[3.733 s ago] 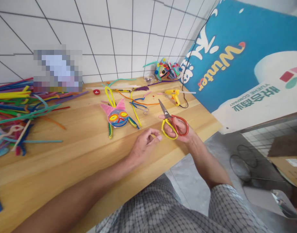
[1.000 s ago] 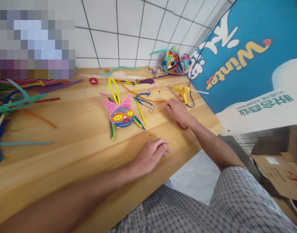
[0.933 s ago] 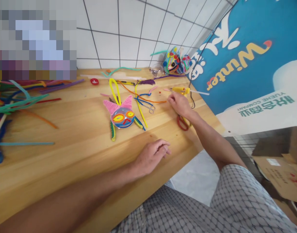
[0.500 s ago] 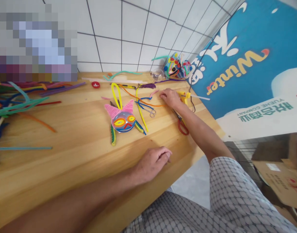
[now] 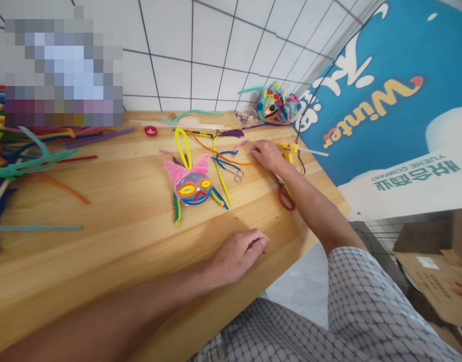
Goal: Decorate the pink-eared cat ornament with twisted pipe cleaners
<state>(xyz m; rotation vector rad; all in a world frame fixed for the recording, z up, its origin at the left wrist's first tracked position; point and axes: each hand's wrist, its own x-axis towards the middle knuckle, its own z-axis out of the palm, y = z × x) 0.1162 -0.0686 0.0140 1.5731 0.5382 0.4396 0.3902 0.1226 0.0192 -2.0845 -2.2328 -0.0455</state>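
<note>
The right hand (image 5: 266, 153) is over the far right part of the bench (image 5: 132, 241), palm down with its fingers bent; the fingertips are turned under, so I cannot tell whether they are apart or pinching something. Just beside them is the near end of an orange pipe cleaner (image 5: 246, 164). Behind the hand, partly covered by it, lies a yellow glue gun (image 5: 290, 149), and under the forearm show red-handled scissors (image 5: 285, 197), their blades partly in view. The left hand (image 5: 241, 254) rests near the front edge, loosely curled, fingers side by side (whether they close on anything is hidden too).

Farther out, left of the right hand, are small metal scissors (image 5: 238, 176), touching or nearly touching some blue pipe cleaners (image 5: 225, 162), then a long yellow pipe cleaner (image 5: 222, 182). Beyond that the cat figure (image 5: 196, 190) lies face up, pink-eared, with a yellow loop above its head. It is well apart from both hands. Toward the tiled wall (image 5: 170, 50) are a purple tassel (image 5: 233, 133), a clear ball (image 5: 248, 116) and a button-covered figure (image 5: 271, 104). A heap of pipe cleaners (image 5: 30, 163) fills the left end.
</note>
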